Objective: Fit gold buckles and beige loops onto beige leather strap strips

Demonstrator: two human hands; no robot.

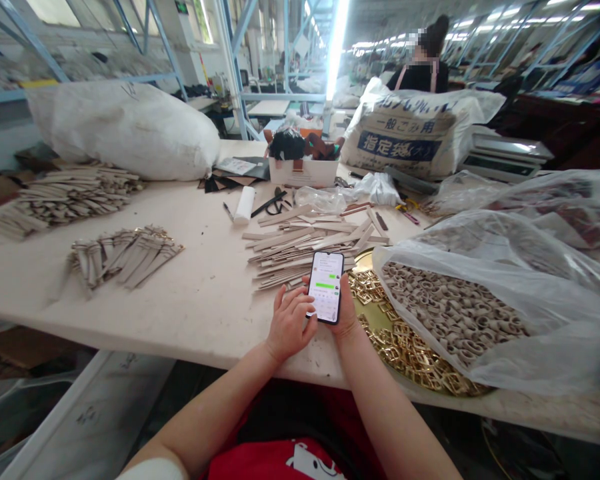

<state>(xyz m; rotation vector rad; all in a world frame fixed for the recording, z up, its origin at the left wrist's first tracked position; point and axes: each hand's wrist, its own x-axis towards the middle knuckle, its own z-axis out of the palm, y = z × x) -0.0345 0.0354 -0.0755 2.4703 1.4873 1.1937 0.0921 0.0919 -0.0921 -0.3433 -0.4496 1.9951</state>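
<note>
A smartphone (325, 283) with a lit chat screen and keyboard rests in my right hand (347, 310), whose fingers wrap its right edge and back. My left hand (291, 325) has its fingers apart over the lower left of the screen, with at least one fingertip at the glass. Just beyond the phone lies a loose pile of pale strips (285, 250). To its right, gold buckles (410, 350) are heaped on a round golden tray (377, 313). A clear plastic bag (545, 287) full of small beige loops (445, 310) partly covers that tray.
On the left of the table (215, 267) lie strips with buckles (125, 257) and a larger strip pile (75, 197). Behind stand a white sack (125, 130), a white box (303, 172), a printed bag (405, 137) and a scale (503, 160). A person (423, 67) is farther back.
</note>
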